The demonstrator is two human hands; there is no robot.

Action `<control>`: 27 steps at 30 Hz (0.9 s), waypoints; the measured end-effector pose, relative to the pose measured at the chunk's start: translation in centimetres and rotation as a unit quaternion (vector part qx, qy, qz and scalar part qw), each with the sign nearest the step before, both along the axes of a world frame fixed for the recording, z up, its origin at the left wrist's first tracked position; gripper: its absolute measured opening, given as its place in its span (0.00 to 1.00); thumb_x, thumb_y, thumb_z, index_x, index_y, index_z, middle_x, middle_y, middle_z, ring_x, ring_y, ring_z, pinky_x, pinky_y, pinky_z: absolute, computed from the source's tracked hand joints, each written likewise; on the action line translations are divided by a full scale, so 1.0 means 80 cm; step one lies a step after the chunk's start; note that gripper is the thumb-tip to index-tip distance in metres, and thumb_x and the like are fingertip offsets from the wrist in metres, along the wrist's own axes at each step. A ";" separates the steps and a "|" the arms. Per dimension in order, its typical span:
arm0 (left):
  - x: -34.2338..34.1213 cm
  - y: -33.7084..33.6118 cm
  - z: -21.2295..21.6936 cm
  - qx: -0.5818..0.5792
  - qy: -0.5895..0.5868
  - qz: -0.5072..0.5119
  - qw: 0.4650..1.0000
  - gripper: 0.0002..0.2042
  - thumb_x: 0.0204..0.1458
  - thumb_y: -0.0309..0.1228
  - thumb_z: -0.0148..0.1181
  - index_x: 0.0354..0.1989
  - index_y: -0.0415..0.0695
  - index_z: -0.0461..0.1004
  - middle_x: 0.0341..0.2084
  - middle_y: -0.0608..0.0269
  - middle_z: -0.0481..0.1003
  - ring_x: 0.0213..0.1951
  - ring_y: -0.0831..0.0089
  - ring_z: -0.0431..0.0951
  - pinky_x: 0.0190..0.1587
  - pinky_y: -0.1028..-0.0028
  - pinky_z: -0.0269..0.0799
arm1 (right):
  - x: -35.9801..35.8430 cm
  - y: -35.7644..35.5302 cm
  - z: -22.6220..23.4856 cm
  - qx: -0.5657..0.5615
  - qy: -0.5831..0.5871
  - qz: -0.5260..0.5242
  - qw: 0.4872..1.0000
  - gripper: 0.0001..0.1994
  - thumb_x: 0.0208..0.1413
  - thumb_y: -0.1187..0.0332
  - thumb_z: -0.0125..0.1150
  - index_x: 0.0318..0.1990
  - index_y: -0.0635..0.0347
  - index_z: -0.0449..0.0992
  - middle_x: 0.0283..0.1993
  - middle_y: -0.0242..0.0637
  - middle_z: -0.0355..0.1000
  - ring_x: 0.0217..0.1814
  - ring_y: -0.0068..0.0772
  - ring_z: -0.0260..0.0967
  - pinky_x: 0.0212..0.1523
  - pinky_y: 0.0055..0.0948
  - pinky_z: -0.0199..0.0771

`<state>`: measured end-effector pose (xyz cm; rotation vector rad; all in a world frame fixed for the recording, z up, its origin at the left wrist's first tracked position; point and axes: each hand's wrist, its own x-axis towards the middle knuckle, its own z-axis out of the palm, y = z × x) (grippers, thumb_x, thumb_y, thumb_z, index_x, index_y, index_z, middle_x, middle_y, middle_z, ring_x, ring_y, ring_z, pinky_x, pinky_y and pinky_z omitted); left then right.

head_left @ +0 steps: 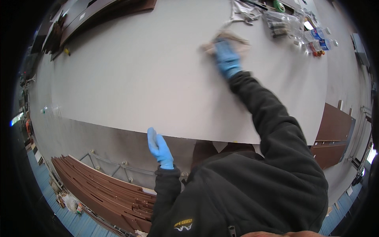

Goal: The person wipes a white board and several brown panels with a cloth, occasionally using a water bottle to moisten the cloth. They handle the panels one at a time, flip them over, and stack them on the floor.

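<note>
Two hands: blue-gloved.
Right hand (227, 58): one o'clock, palm pressing crumpled beige cloth (231, 39) on large white panel (138, 75).
Left hand (159, 147): six o'clock, fingers extended, empty.

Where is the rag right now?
In the head view, the rag lies flat on the big white panel, upper right of middle, under the right hand, near the plastic bottles.

Both hands, left (160, 148) and right (227, 58), wear bright blue gloves against black sleeves (272, 122). The right hand rests on a beige-tan cloth (231, 39) on a plain pale grey-white surface (138, 75). Dark brown boards (102, 189) lie stacked at lower left, over a blue floor (77, 223). Clear bottles (319, 39) with blue labels sit at the far edge, near a green tape roll (279, 6).
</note>
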<state>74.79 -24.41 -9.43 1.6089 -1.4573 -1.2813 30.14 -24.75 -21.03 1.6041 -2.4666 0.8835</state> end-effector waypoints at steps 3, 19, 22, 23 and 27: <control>0.021 -0.020 0.046 -0.042 0.032 0.058 0.997 0.25 0.70 0.26 0.50 0.73 0.32 0.60 0.72 0.44 0.63 0.72 0.56 0.64 0.75 0.59 0.59 | 0.269 -0.107 0.025 -0.072 -0.207 0.327 0.919 0.16 0.66 0.68 0.51 0.57 0.63 0.74 0.56 0.51 0.75 0.58 0.52 0.75 0.61 0.44 0.75; 0.070 -0.098 0.142 -0.217 0.106 -0.006 0.970 0.23 0.69 0.25 0.43 0.71 0.29 0.63 0.75 0.40 0.57 0.73 0.52 0.63 0.72 0.56 0.65 | 0.035 0.017 0.064 -0.308 -0.348 -0.015 0.885 0.15 0.75 0.63 0.51 0.61 0.59 0.74 0.54 0.36 0.74 0.53 0.28 0.69 0.56 0.32 0.75; 0.084 -0.091 0.124 -0.204 0.094 0.015 0.974 0.22 0.70 0.25 0.45 0.70 0.30 0.63 0.75 0.43 0.58 0.72 0.53 0.64 0.73 0.57 0.64 | -0.058 0.048 0.042 -0.120 0.073 -0.294 0.945 0.16 0.72 0.63 0.50 0.59 0.58 0.79 0.53 0.50 0.80 0.48 0.57 0.78 0.56 0.48 0.75; 0.090 -0.088 0.118 -0.194 0.087 0.018 0.977 0.22 0.70 0.25 0.45 0.70 0.30 0.64 0.75 0.44 0.58 0.72 0.54 0.64 0.73 0.57 0.63 | -0.063 0.029 0.030 -0.090 -0.015 -0.355 0.931 0.17 0.71 0.60 0.52 0.57 0.58 0.79 0.52 0.51 0.80 0.52 0.55 0.77 0.56 0.48 0.75; 0.115 -0.069 0.100 -0.166 0.053 0.079 0.982 0.22 0.71 0.25 0.44 0.70 0.31 0.64 0.75 0.45 0.58 0.72 0.55 0.65 0.73 0.57 0.63 | 0.031 -0.172 0.005 -0.013 0.030 -0.210 0.977 0.20 0.74 0.57 0.45 0.45 0.61 0.81 0.45 0.47 0.79 0.44 0.47 0.78 0.44 0.43 0.77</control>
